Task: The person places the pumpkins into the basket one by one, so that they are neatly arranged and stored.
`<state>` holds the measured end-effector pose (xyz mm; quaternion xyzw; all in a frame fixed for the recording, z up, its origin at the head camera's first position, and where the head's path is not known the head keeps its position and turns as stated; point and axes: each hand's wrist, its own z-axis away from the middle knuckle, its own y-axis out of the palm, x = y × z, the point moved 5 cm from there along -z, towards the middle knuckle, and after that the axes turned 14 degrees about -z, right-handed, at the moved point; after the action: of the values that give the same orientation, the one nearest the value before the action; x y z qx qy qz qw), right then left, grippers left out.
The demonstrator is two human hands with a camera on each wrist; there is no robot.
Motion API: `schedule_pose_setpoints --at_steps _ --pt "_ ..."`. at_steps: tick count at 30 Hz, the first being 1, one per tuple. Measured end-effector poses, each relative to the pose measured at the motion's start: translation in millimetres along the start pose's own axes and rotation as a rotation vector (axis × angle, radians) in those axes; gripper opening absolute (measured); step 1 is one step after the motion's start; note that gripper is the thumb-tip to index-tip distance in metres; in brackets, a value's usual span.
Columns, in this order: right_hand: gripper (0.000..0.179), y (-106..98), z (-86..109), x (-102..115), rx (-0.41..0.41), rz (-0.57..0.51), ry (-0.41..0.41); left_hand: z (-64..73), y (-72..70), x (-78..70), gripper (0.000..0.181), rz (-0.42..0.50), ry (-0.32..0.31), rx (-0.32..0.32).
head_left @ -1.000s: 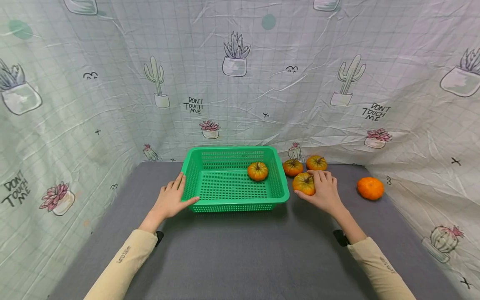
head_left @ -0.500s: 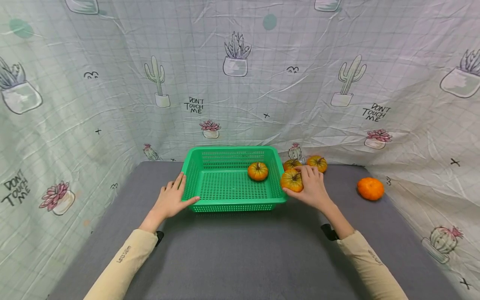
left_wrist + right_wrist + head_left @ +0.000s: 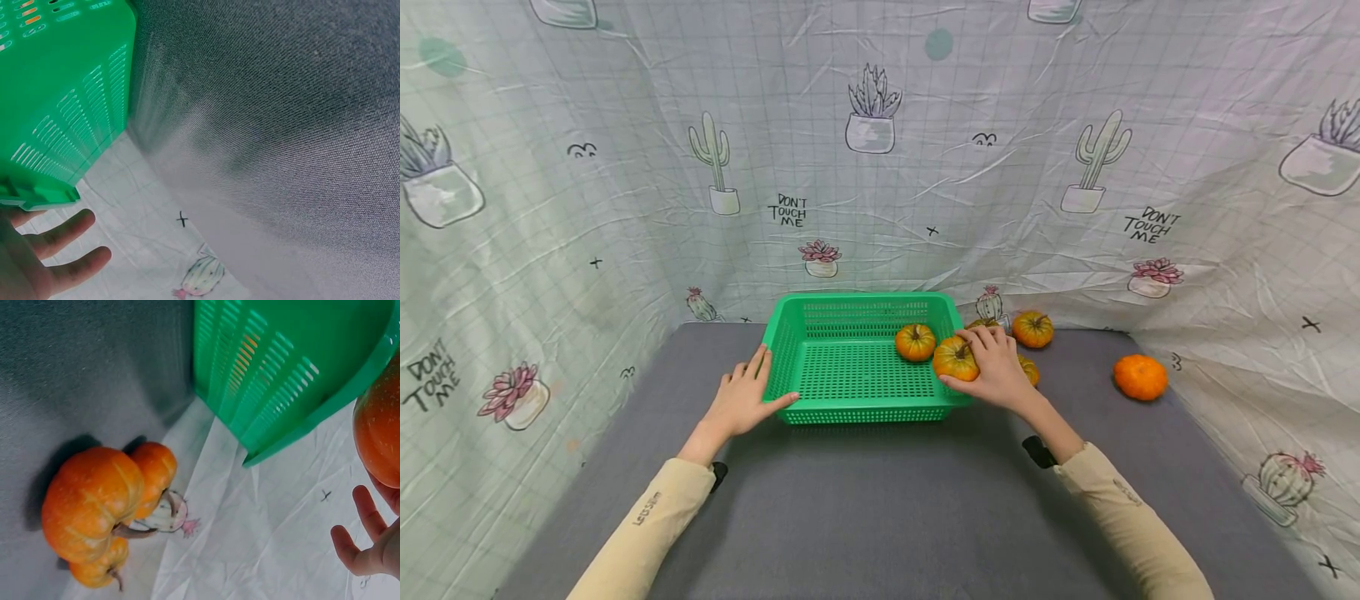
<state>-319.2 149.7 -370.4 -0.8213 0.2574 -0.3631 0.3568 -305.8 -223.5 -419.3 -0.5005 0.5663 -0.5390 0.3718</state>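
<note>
Over the right rim of a green plastic basket (image 3: 865, 403), my right hand (image 3: 1000, 371) grips a small orange-and-green pumpkin (image 3: 955, 360) from its right side. The right wrist view shows that pumpkin (image 3: 381, 431) raised beside the basket rim, with part of it cut off. Inside the basket, towards the right, sits a similar pumpkin (image 3: 914, 342). My left hand (image 3: 741, 400) rests at the basket's left front corner, its fingers extended along the left rim and its thumb over the front rim. In the left wrist view, the fingers (image 3: 65, 234) are loosely spread under the rim.
Right of the basket stand more pumpkins: one (image 3: 1032, 329) at the back, one (image 3: 1030, 370) partly behind my right hand, and one (image 3: 981, 323) mostly hidden. A plainer orange pumpkin (image 3: 1140, 377) lies farther right. A printed cloth (image 3: 880, 225) hangs behind the grey table (image 3: 880, 500).
My right hand has carried the pumpkin left, from beside the basket to over its right rim. Another pumpkin has come into sight behind that hand. My left hand has stayed put.
</note>
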Motion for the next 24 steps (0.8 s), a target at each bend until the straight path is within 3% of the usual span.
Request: schedule_pose_setpoints --at_steps 18,24 --pt "0.072 23.4 -21.1 -0.8 0.092 0.02 -0.079 -0.4 1.3 1.7 0.096 0.007 -0.006 0.009" --pt "0.074 30.4 -29.2 -4.8 0.139 0.039 -0.065 0.0 0.8 2.2 0.096 0.006 -0.006 0.009"
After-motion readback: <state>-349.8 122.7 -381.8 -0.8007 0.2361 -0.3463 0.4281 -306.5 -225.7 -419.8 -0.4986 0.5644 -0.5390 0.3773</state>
